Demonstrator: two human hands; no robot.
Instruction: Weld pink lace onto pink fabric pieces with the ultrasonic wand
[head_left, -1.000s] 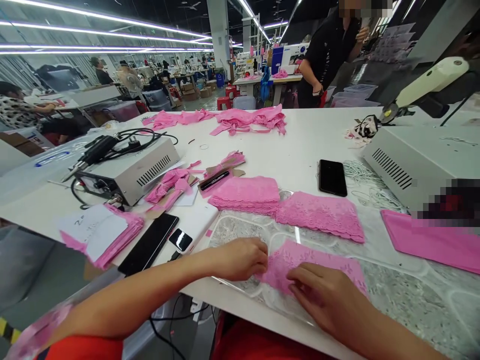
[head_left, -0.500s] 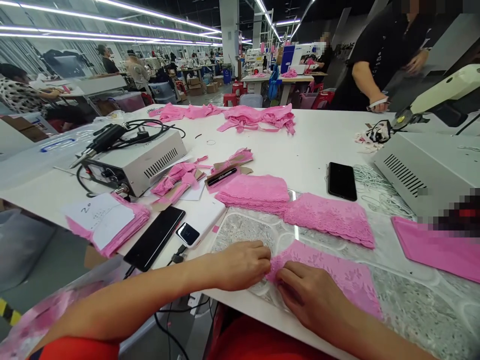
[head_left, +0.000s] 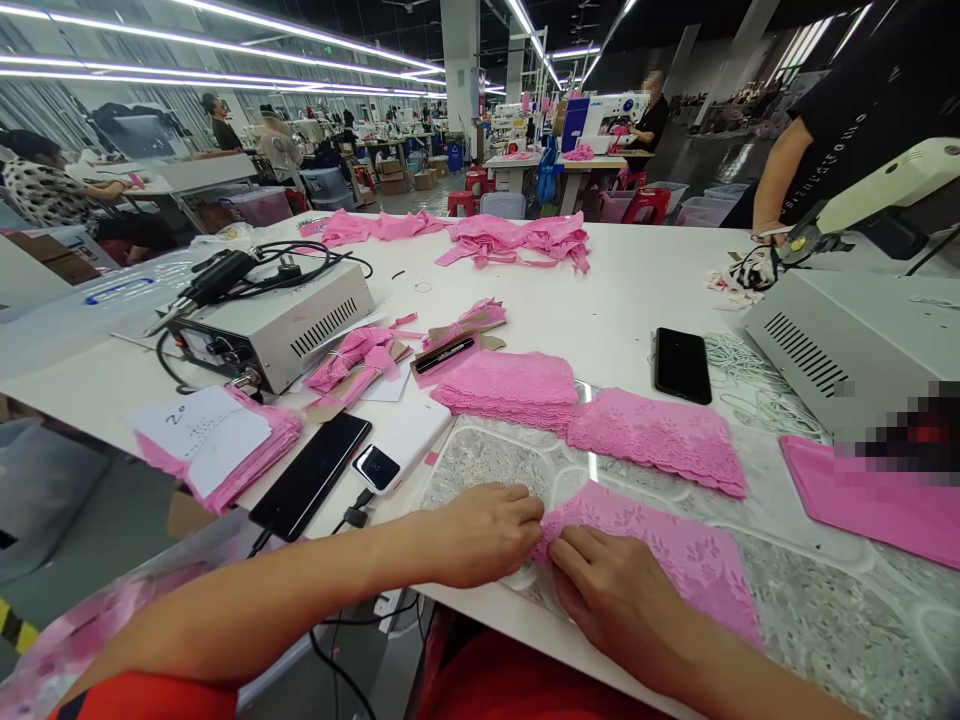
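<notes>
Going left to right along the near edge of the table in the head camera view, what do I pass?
Paper-topped pink stack → black phone → white power bank → left hand → right hand → flat pink cloth.

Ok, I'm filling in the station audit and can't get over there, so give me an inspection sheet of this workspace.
Surface: white table; clear patterned mat at its near edge.
Job's things: pink lace piece on the mat; left lace stack and right lace stack behind it.
Clutter: black phone, white power bank, second phone, grey control box, paper-topped pink bundle.
Fingers: left hand curled on the lace's left edge; right hand lying on the lace, grip hidden.
Cables: black cable coiled on the control box.
Surroundings: person in black at the far side; sewing stations beyond.
</notes>
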